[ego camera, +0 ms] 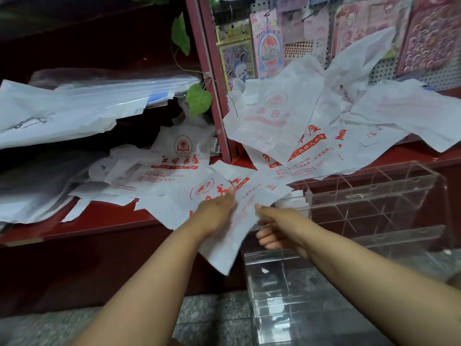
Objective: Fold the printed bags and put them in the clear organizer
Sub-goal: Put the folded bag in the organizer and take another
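A white printed bag [225,236] with red lettering hangs between both hands over the front edge of the red shelf [104,218]. The left hand [217,208] lies on top of the bag with its fingers reaching forward over the print; whether its thumb pinches the sheet from below cannot be told. The right hand [277,227] grips the bag's right edge, thumb on top and fingers curled under it. Just right of that grip stands the clear organizer [374,208], its divided compartments showing through the walls. Beyond the hands, more printed bags [287,121] lie loose in a heap across the shelf. Farther left, a stack of plastic sheets [74,106] rests on the shelf.
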Demonstrator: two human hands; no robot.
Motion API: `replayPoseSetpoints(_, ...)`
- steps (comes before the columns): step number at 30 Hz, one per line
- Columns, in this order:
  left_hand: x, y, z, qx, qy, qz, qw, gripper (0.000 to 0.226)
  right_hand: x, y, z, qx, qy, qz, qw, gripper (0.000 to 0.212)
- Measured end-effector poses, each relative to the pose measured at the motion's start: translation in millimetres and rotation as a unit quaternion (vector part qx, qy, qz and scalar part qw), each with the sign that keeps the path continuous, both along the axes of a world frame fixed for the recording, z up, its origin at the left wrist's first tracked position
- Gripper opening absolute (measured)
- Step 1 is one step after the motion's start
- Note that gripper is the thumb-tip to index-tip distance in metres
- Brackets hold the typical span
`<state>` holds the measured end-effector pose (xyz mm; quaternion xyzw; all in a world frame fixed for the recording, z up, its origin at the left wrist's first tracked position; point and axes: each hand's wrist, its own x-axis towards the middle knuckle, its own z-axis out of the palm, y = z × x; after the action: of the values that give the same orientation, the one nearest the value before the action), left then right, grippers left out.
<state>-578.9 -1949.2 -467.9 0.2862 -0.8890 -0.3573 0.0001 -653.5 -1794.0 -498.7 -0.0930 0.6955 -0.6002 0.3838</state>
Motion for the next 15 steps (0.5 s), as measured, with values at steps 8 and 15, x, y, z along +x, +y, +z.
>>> replayPoseSetpoints(8, 5.9, -23.3, 17.9, -0.104, 0.089, 0.093, 0.986, 0.046, -20.1, 12.0, 7.1, -0.041, 0.021, -0.131, 0.990, 0.009)
replayPoseSetpoints(15, 13.2, -67.1, -5.9, -0.149, -0.083, 0.189, 0.967, 0.050, -31.4, 42.2, 16.9, -0.014, 0.030, -0.134, 0.990, 0.013)
